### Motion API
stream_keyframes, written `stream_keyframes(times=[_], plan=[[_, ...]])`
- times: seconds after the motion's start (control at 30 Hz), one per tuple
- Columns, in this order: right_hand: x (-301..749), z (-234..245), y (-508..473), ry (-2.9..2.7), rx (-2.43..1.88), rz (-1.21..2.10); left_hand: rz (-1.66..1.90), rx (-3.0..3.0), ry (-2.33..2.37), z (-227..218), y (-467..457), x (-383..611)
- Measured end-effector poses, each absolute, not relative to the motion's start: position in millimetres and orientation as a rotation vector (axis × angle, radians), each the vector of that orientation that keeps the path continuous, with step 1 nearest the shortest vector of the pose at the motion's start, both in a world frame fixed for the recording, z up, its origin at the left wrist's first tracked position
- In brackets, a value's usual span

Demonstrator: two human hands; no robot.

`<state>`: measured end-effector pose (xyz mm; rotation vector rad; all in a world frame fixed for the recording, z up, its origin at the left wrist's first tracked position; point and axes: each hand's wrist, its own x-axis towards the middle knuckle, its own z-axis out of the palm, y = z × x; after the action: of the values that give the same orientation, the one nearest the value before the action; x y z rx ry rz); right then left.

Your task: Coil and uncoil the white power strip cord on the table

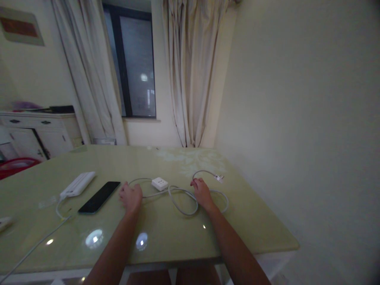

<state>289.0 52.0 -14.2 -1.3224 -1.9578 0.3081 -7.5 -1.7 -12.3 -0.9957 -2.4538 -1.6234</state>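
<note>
A small white socket block [160, 183] lies mid-table, its grey cable [184, 200] looping across the glass top to a plug [219, 177] at the right. My left hand [131, 196] rests on the table with fingers curled, touching the cable's left loop. My right hand [202, 191] lies over the cable's right part, fingers bent down onto it. Whether either hand actually grips the cable is not visible.
A black phone [99, 196] lies left of my left hand, and a white power bank [78, 183] with a short cable beyond it. The yellow-green table [166, 237] meets the wall on the right. A window, curtains and a white cabinet stand behind.
</note>
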Motion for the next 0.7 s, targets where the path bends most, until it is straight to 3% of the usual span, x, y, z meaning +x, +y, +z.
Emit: stream_keyframes(times=[0.27,0.5,0.7], plan=[[287.6,-6.7,46.7,-1.976,-1.330,0.332,-0.791,-2.054,-2.137,-17.0,-11.8,29.6],[288.0,-4.4,46.7,-1.997,-1.310,0.186,-0.958,-2.145,-2.104,-22.0,-9.5,23.2],[285.6,-10.2,48.3,-1.982,-1.333,0.238,-0.810,-2.272,-1.959,-23.5,-10.8,26.4]])
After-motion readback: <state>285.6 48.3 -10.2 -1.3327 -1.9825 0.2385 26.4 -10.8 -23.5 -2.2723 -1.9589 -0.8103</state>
